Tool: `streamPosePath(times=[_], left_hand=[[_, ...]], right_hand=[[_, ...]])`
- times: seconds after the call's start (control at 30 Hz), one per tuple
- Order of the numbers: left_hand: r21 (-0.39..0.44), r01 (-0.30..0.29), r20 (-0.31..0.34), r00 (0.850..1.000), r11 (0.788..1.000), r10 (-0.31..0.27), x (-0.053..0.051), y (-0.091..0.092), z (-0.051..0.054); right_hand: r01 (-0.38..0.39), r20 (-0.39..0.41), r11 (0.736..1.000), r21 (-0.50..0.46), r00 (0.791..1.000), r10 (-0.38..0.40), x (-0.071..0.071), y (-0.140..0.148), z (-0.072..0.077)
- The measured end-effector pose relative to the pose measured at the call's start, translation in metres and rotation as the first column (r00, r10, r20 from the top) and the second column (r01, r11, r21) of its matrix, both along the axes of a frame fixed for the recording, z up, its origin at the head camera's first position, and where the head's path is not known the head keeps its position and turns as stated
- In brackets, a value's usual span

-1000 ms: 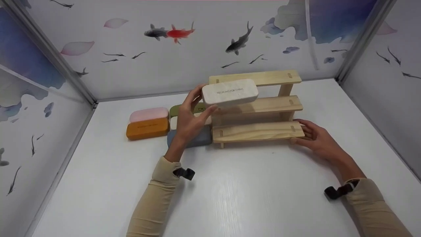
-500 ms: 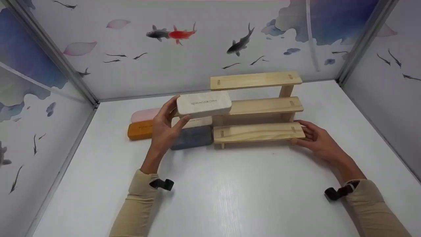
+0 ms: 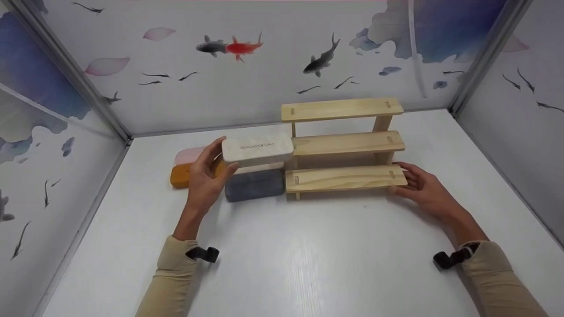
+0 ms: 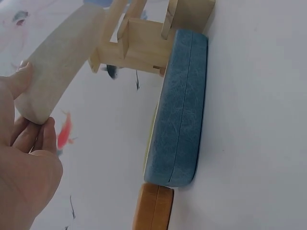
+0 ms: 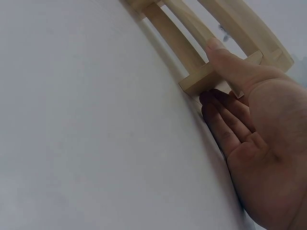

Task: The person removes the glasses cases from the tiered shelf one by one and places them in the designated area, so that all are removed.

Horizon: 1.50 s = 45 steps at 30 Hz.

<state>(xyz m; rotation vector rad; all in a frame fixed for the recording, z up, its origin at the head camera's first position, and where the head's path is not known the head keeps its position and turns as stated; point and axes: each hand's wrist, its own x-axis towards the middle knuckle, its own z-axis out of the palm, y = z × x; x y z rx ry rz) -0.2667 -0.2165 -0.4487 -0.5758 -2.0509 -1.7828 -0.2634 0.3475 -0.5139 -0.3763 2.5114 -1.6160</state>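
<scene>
My left hand [image 3: 203,181] grips the left end of a white glasses case [image 3: 257,145], thumb in front and fingers behind. The case is raised above the cases on the table, just left of a three-tier wooden rack [image 3: 346,178]. At the rack's right side, my right hand [image 3: 426,190] holds the end of the lowest board, its thumb [image 5: 228,60] against the wood. Under the white case lies a blue glasses case [image 3: 255,185], with a cream one behind it mostly hidden. An orange case [image 3: 179,176] and a pink case [image 3: 189,155] lie partly behind my left hand.
Printed wall panels [image 3: 264,88] with fish pictures stand behind and on both sides of the white table [image 3: 326,259]. The blue case sits close beside the rack's left end. In the left wrist view the orange case [image 4: 152,208] lies end to end with the blue one.
My left hand has carried the white case left and down, from in front of the rack to above the other cases. My right hand stays on the rack.
</scene>
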Motion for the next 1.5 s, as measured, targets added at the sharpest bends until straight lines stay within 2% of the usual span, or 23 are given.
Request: streamPosePath(times=[0.33,0.53,0.8,1.0,1.33,1.5], left_hand=[[-0.028,-0.007,0.047,0.999,1.0,0.009,0.011,-0.024,-0.008],[-0.061,-0.001,0.075,0.997,0.998,0.005,0.016,-0.04,-0.013],[-0.052,-0.036,0.137,0.99,0.998,0.043,0.022,-0.058,-0.02],[-0.062,-0.046,0.161,0.985,0.997,0.056,0.023,-0.07,-0.026],[-0.006,-0.082,0.212,0.974,0.997,0.082,0.029,-0.097,-0.031],[0.022,-0.099,0.219,0.971,0.995,0.091,0.031,-0.107,-0.033]], right_hand=[[-0.013,-0.008,0.999,-0.037,1.0,0.013,-0.002,0.0,-0.001],[-0.012,-0.011,1.0,-0.02,1.0,0.012,-0.002,0.001,-0.002],[-0.008,-0.012,1.0,0.013,1.0,0.008,-0.002,0.0,-0.002],[-0.015,-0.028,1.0,0.017,1.0,0.015,-0.002,0.0,-0.001],[-0.012,-0.005,1.0,-0.017,1.0,0.012,0.0,0.0,-0.001],[-0.009,-0.01,1.0,-0.004,1.0,0.008,0.0,0.0,-0.001]])
